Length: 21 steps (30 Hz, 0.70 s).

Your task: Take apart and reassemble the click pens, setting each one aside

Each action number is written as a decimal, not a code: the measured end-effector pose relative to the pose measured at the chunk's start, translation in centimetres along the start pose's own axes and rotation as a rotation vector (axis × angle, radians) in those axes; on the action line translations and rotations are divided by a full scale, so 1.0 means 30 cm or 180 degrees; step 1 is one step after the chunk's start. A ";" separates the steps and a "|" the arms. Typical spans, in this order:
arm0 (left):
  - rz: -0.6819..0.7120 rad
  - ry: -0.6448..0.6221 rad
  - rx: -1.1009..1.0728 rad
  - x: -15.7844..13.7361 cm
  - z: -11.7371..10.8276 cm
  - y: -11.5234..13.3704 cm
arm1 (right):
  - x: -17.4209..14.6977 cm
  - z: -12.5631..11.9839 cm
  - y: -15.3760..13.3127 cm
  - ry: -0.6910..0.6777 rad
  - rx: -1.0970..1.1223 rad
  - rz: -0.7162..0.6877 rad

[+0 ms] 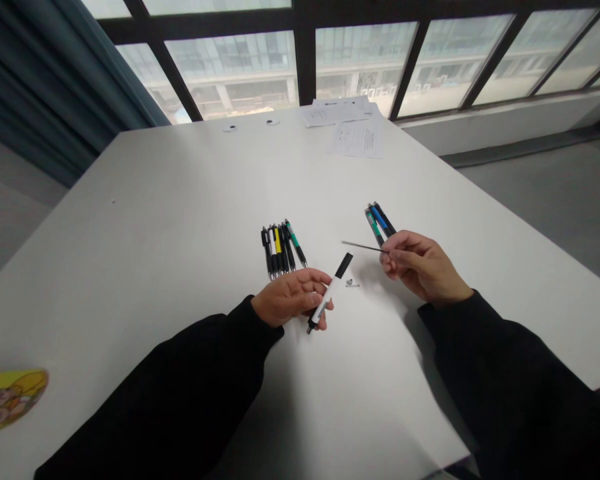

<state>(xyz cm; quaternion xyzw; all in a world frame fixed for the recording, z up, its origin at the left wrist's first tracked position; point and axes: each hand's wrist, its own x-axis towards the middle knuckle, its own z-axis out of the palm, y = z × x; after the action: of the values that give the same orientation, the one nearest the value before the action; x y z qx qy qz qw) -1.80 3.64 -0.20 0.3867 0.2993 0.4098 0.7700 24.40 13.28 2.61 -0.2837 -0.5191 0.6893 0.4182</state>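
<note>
My left hand (300,297) is closed round a white pen barrel (330,293) with a black grip, which it holds at a slant. Between thumb and fingers of my right hand (420,263) is a thin dark pen refill (361,246), its far end pointing left. On the table between the hands lie small metal pen parts (351,284). Just beyond my left hand rests a row of several pens (279,248), black, white, yellow and green. Another group of pens (379,220), green, blue and black, lies behind my right hand, which partly hides it.
The white table (190,193) reaches back to the windows. Printed papers (355,130) lie at its far edge, near two small round white objects (273,123). A yellow picture-printed item (13,399) is at the lower left. A blue curtain (55,80) hangs at the left.
</note>
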 end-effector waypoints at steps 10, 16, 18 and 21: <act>-0.0386 -0.0214 0.0428 -0.005 0.011 -0.003 | 0.015 -0.014 0.002 0.0384 0.1131 0.0372; -0.0470 -0.0147 0.0621 -0.007 0.020 0.003 | 0.021 -0.008 -0.010 0.0546 0.1305 0.0403; -0.0466 -0.0150 0.0666 -0.008 0.019 0.003 | 0.021 -0.009 -0.009 0.0531 0.1269 0.0426; -0.0451 -0.0163 0.0673 -0.009 0.016 0.001 | 0.022 -0.013 -0.005 0.0501 0.1264 0.0420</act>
<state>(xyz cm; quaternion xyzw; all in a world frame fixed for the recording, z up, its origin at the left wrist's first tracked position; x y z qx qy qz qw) -1.57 3.25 0.09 0.4539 0.3476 0.3105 0.7594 24.44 14.05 2.68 -0.2821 -0.3192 0.7796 0.4591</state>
